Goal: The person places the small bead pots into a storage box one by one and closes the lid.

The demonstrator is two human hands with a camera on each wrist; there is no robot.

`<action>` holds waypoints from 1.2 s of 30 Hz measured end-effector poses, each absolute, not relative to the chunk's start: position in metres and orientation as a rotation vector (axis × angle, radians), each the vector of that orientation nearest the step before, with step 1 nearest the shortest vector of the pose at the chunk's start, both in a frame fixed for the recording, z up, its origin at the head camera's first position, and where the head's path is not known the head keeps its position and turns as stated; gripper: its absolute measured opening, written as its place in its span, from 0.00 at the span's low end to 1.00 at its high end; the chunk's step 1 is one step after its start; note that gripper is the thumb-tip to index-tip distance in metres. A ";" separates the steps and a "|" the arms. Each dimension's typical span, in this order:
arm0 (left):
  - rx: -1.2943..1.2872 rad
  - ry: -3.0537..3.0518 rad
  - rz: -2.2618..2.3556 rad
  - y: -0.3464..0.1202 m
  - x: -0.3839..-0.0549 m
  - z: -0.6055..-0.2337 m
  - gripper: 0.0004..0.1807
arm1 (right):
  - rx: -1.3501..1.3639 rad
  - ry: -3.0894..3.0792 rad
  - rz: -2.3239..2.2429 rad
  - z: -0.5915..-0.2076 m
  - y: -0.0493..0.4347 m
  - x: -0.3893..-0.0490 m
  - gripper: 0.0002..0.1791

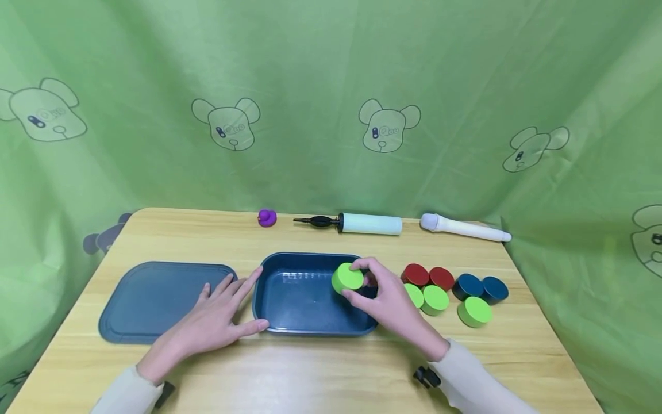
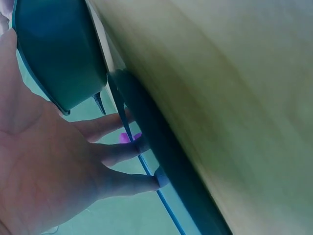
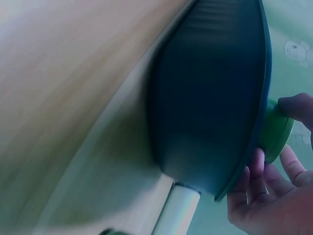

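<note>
In the head view, my right hand [image 1: 390,299] pinches a light-green round block [image 1: 347,278] between thumb and fingers at the right end of a dark blue rectangular box [image 1: 315,332]. The right wrist view shows this green block [image 3: 276,132] at the level of the box rim. My left hand [image 1: 219,316] lies spread at the box's left end, its thumb and index finger at the rim. Its other fingertips rest on the flat blue lid [image 1: 150,299], as the left wrist view of the hand [image 2: 54,156] shows.
Right of the box lie green blocks [image 1: 435,300], two red blocks [image 1: 441,278] and two dark blue blocks [image 1: 495,290]. Along the back edge are a purple rubber duck [image 1: 266,218], a light-blue hand pump [image 1: 371,223] and a white stick-like object [image 1: 468,229]. Green curtain [image 1: 310,161] surrounds the table.
</note>
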State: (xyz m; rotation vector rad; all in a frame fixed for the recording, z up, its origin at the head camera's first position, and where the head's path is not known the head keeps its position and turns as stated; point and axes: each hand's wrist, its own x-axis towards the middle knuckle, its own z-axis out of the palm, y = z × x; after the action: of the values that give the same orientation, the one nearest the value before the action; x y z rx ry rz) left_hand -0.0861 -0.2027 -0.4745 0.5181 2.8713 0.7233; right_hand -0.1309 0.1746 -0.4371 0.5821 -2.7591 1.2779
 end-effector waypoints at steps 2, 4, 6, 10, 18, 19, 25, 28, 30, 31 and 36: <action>0.518 2.868 0.726 -0.203 -0.086 -0.475 0.56 | 0.590 -2.773 1.275 -0.438 0.167 -0.132 0.25; 0.519 2.864 0.730 -0.203 -0.086 -0.474 0.56 | 0.598 -2.790 1.265 -0.438 0.159 -0.133 0.25; 0.520 2.861 0.731 -0.204 -0.086 -0.474 0.56 | 0.611 -2.798 1.256 -0.439 0.151 -0.135 0.25; 0.524 2.859 0.731 -0.203 -0.086 -0.473 0.57 | 0.631 -2.802 1.257 -0.442 0.136 -0.138 0.24; 0.538 2.868 0.739 -0.204 -0.085 -0.470 0.56 | 0.597 -2.860 1.287 -0.452 0.111 -0.140 0.24; 0.541 2.868 0.741 -0.204 -0.085 -0.469 0.56 | 0.592 -2.874 1.293 -0.453 0.108 -0.140 0.24; 0.539 2.857 0.747 -0.204 -0.085 -0.469 0.56 | 0.573 -2.939 1.309 -0.458 0.093 -0.140 0.23; 0.538 2.863 0.739 -0.205 -0.085 -0.470 0.56 | 0.581 -2.936 1.284 -0.461 0.085 -0.142 0.24; 0.542 2.867 0.735 -0.205 -0.085 -0.471 0.56 | 0.584 -2.932 1.259 -0.463 0.081 -0.143 0.24; 0.544 2.867 0.735 -0.205 -0.086 -0.472 0.56 | 0.586 -2.933 1.245 -0.463 0.078 -0.144 0.23; 0.547 2.873 0.737 -0.205 -0.086 -0.472 0.56 | 0.585 -2.956 1.219 -0.464 0.070 -0.147 0.22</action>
State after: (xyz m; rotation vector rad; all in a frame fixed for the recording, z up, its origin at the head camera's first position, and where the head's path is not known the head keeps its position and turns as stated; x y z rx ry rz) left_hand -0.0859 -0.2049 -0.4722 0.5467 2.8728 0.7371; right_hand -0.1470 0.0700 -0.4641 0.5846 -2.9565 1.2187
